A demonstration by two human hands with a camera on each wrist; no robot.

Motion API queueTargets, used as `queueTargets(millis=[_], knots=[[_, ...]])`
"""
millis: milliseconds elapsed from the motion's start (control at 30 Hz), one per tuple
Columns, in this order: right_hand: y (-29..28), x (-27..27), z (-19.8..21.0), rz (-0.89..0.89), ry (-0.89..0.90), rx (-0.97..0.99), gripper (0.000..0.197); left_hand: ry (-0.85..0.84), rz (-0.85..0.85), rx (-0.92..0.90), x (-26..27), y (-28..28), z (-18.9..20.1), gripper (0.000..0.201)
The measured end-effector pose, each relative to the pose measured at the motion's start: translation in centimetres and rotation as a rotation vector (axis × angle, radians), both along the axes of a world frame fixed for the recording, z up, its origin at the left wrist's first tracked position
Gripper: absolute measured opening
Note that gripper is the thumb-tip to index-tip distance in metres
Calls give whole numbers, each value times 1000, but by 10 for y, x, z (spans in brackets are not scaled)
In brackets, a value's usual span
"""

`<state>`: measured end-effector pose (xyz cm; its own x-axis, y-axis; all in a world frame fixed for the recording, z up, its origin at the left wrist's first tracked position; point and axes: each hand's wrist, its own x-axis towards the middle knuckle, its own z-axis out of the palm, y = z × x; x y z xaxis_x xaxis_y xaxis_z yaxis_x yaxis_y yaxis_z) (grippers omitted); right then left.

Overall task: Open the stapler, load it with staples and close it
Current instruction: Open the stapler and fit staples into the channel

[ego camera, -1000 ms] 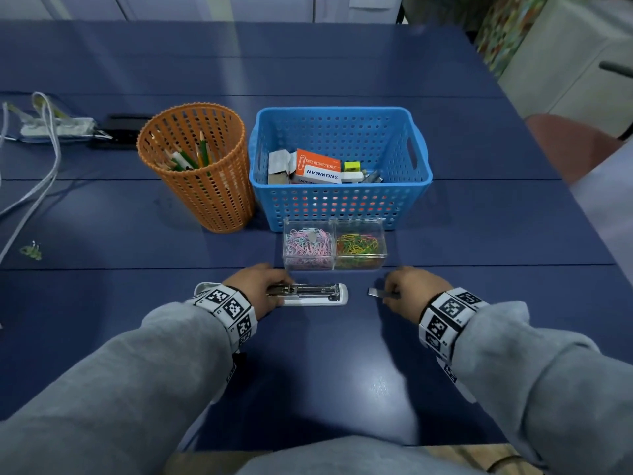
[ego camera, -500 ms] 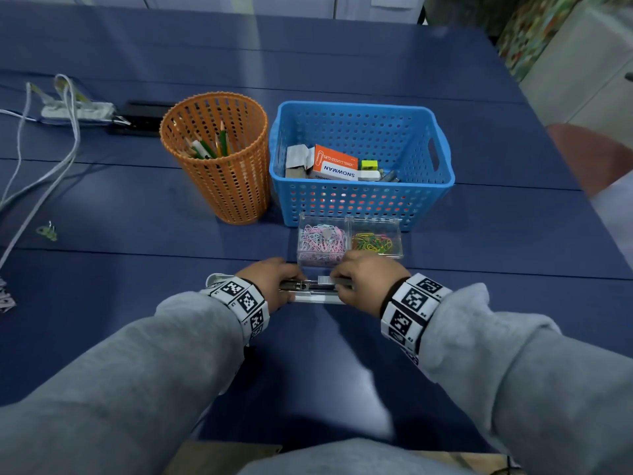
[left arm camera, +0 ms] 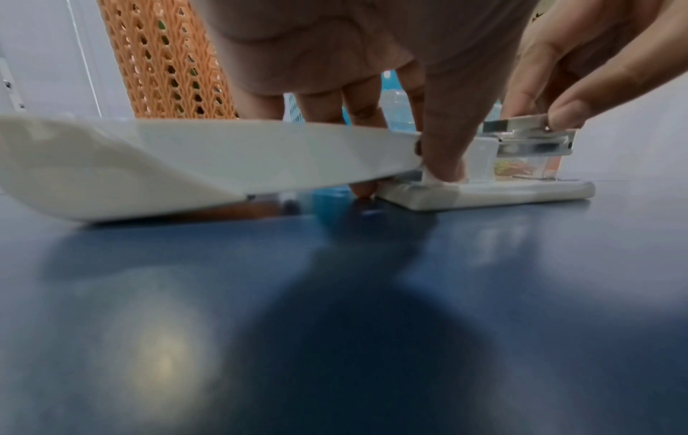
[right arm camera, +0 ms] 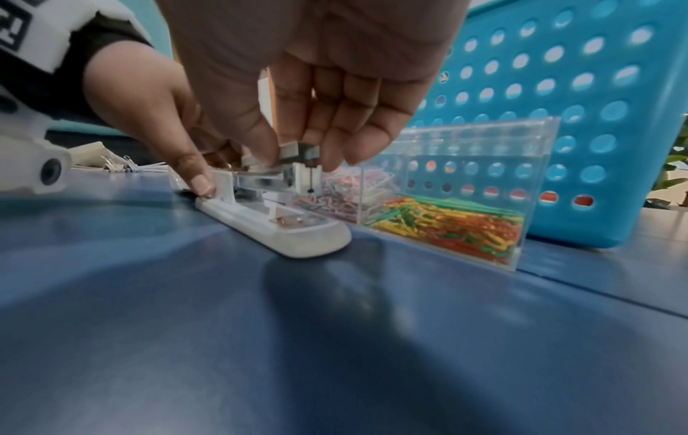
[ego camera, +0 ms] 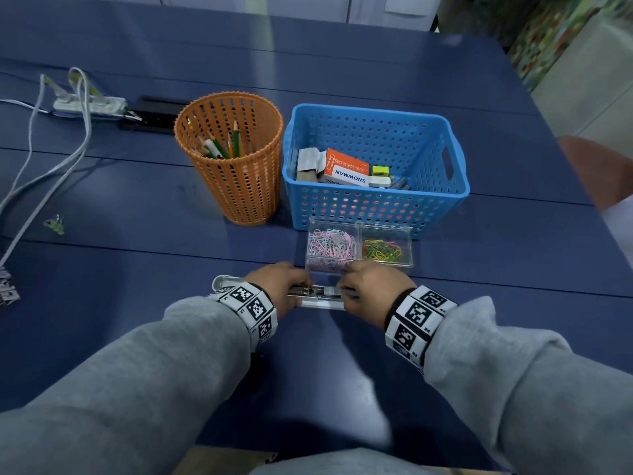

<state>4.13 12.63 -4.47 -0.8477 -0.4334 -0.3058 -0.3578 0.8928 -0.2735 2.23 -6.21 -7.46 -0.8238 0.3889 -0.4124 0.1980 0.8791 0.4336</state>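
Note:
A white stapler (ego camera: 320, 298) lies open on the blue table, its lid (left arm camera: 186, 159) swung flat to the left and its base (right arm camera: 290, 232) on the right. My left hand (ego camera: 284, 284) grips it at the hinge, thumb (left arm camera: 443, 147) pressing on the base and fingers behind. The metal magazine (left arm camera: 536, 145) faces up. My right hand (ego camera: 359, 286) pinches a strip of staples (right arm camera: 297, 153) from above and holds it on the front end of the magazine. In the left wrist view the strip of staples (left arm camera: 513, 125) lies along the top of the magazine.
Just behind the stapler stands a clear box of paper clips (ego camera: 359, 248). Behind that are a blue basket (ego camera: 376, 200) with small boxes and an orange pen cup (ego camera: 236, 159). Cables (ego camera: 51, 149), a green clip (ego camera: 54, 224) and binder clips (ego camera: 7, 293) lie at the left.
My right hand has moved left from the table beside the stapler to the magazine, carrying the staple strip. My left hand has stayed on the hinge.

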Motion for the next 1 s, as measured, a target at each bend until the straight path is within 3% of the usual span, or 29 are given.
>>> queueTargets(millis=[333, 466, 600, 733, 900, 1000], knots=[[-10, -9, 2, 46, -34, 91, 29, 4, -13, 14, -2, 0, -2, 31], [-8, -10, -2, 4, -59, 16, 28, -22, -12, 23, -3, -5, -3, 39], [1, -8, -7, -43, -80, -22, 29, -12, 55, -63, -4, -30, -1, 50], [11, -8, -12, -98, -99, -33, 30, 33, 145, -237, -1, -67, 2, 39], [16, -6, -14, -201, -133, -97, 36, -12, 234, -97, 0, -83, 16, 25], [17, -4, -16, -259, -151, -159, 34, 87, 272, 44, -2, -81, 33, 30]])
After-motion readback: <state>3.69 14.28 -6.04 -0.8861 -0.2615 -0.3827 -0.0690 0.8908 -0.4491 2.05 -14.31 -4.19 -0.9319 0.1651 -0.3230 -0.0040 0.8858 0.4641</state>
